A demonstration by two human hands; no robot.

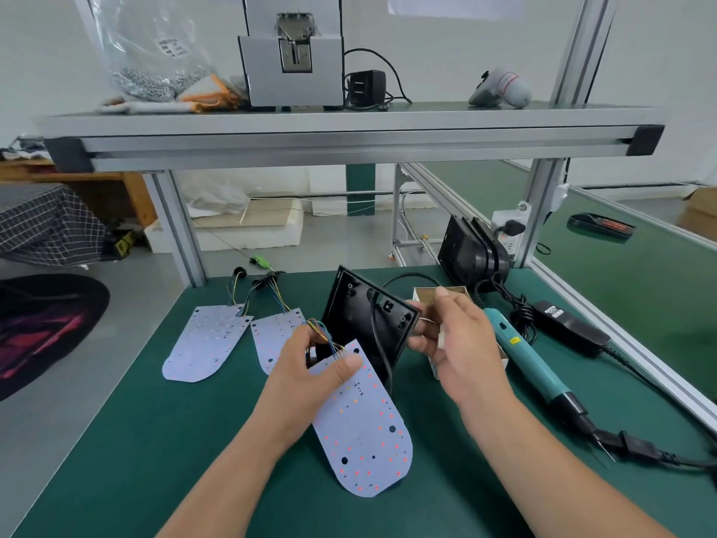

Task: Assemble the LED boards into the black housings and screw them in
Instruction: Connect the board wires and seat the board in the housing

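head: l hand (310, 378) pinches board (364, 432), r hand (454, 343) housing (364, 312)

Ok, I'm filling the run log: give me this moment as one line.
left hand: grips LED board | right hand: holds black housing, tilted | screwdriver: on mat, untouched | spare boards: on mat

Two bare hands and forearms are in view, entering from the near edge. The left hand (310, 366) and left forearm (232, 471) are uncovered up to the frame edge. The right hand (454, 339) and right forearm (543, 460) are likewise uncovered. The left thumbnail is trimmed short. A thin pale band (425, 320) crosses one right finger; whether it is a ring cannot be determined.
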